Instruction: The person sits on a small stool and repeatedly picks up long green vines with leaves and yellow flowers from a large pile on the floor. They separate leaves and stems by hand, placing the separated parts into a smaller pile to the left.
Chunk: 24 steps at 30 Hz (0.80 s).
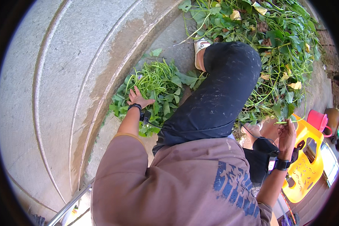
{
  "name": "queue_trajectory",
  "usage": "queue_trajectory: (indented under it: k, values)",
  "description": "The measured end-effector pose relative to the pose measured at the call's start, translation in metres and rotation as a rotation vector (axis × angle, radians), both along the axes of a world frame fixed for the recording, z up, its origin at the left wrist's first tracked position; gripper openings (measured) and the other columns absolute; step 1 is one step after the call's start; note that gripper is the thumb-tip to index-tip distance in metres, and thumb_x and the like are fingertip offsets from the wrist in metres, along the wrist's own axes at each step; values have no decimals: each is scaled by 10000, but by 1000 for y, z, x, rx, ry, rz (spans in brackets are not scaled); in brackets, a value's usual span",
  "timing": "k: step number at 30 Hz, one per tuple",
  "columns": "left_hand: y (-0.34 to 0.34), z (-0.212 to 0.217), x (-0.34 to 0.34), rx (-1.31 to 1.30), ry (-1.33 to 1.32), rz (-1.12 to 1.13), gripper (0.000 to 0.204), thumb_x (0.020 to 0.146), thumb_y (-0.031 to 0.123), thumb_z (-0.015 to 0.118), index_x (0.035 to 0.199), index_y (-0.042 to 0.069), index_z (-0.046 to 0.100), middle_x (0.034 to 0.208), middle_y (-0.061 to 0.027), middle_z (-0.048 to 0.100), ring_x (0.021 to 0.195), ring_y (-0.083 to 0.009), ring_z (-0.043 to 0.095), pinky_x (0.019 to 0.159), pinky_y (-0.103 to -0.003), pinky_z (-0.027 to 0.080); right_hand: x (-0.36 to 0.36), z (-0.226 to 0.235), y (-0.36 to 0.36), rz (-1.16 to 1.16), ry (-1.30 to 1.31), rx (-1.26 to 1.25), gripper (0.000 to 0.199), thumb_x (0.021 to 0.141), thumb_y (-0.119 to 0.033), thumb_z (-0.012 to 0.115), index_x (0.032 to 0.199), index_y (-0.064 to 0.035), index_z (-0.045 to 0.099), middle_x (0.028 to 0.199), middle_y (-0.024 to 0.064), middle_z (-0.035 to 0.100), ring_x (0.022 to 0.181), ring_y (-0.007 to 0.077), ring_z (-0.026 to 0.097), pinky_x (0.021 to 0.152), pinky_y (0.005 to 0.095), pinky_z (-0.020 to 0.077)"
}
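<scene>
**Hands among green vines**

The left hand (138, 98) rests with fingers spread on a small heap of leaves (154, 88) lying on rough grey concrete (56, 75). The right hand (287, 135) pinches a thin green stem (284, 122) beside a yellow plastic chair (307, 165). A big tangled vine pile (267, 45) lies beyond the knee.

The raised knee (222, 94) hides part of the leafy vine heap (267, 45), and the yellow stool (307, 165) is cut off.
</scene>
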<state>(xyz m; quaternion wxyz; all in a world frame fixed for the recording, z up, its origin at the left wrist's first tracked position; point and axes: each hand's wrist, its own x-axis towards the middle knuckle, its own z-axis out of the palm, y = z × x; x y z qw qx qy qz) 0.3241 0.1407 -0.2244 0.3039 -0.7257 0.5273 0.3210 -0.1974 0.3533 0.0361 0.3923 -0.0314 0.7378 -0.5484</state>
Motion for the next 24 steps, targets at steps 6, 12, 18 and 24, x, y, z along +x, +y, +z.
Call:
queue_trajectory:
  k: [6,12,18,24]
  values:
    - [-8,-34,-4,-22,10,4,1097,653,411,741,1418,106,17,1418,-200,214,1263,-359,312,976,-435,363,6,15,2,27,62,11,230,933,-231,462,1009,-28,540,843,42,583,680,105,542,605,211,436]
    - [-18,-66,29,-175,35,223,578,782,304,596,1205,-33,391,1085,-239,573,990,-351,574,849,-419,456,13,24,1,-30,68,46,215,931,-228,474,1015,-42,543,863,43,586,688,107,553,607,215,451]
    - [-41,-82,40,14,60,402,705,669,354,675,1187,-58,430,1129,-240,548,1043,-338,551,920,-389,429,16,24,-1,-23,69,44,218,934,-239,467,993,-52,561,852,15,588,690,88,546,617,205,441]
    - [-39,-39,35,-138,80,281,1259,495,442,806,1384,-39,55,1376,-282,234,1247,-361,327,1030,-369,313,9,13,4,-45,103,45,169,901,-198,513,943,-42,562,816,18,584,668,84,546,581,203,427]
